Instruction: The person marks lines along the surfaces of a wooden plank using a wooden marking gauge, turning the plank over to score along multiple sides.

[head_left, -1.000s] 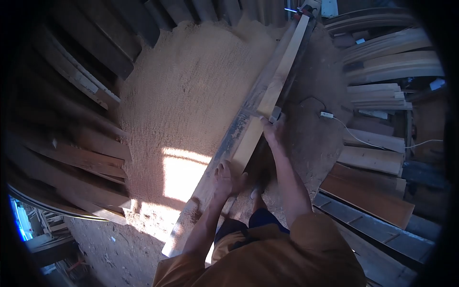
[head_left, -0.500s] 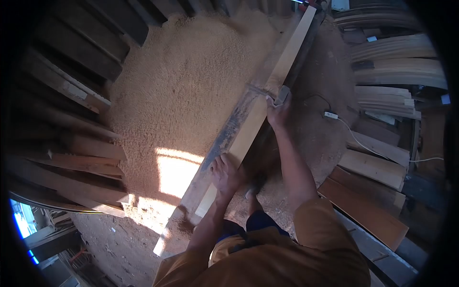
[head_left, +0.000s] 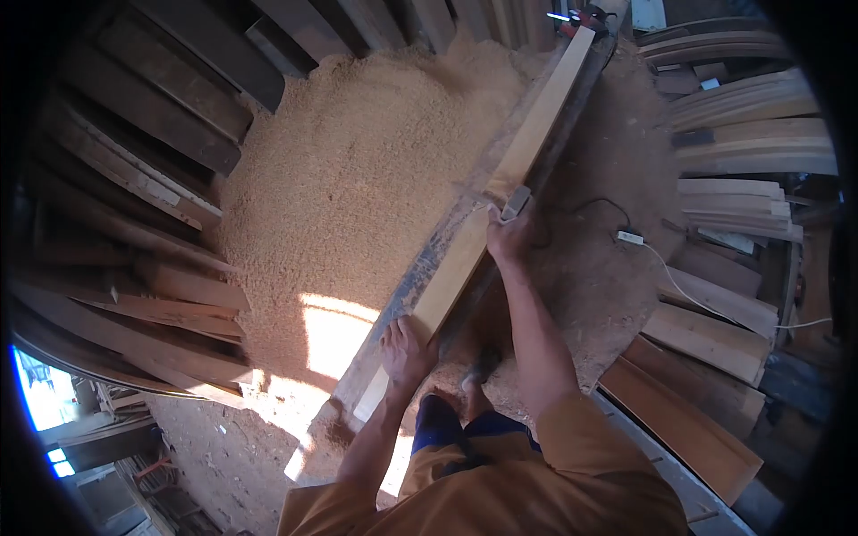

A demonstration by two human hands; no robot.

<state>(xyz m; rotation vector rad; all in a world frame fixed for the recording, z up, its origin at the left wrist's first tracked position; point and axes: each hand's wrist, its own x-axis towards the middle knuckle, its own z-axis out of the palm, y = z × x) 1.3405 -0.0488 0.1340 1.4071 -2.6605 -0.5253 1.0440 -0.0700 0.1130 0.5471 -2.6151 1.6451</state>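
Note:
A long pale wooden board (head_left: 447,279) lies lengthwise on a narrow, dusty bench (head_left: 344,384) that runs diagonally away from me. My left hand (head_left: 408,350) rests over the near part of the board, fingers curled across its left edge. Farther along, my right hand (head_left: 508,238) is closed around a small grey block (head_left: 517,204) at the board's right edge, with the thumb on the board side. Its other fingers are partly hidden, as is the block's underside.
A big heap of sawdust (head_left: 357,170) spreads left of the bench. Dark planks (head_left: 170,89) lean around it, and stacked boards (head_left: 733,201) line the right. A white power socket (head_left: 631,238) with a cable lies on the floor. A red-and-black tool (head_left: 585,20) sits at the far end.
The view has shifted, so most of the scene sits lower in the frame. Both hands stay at the board; no clear movement of the board along the bench shows.

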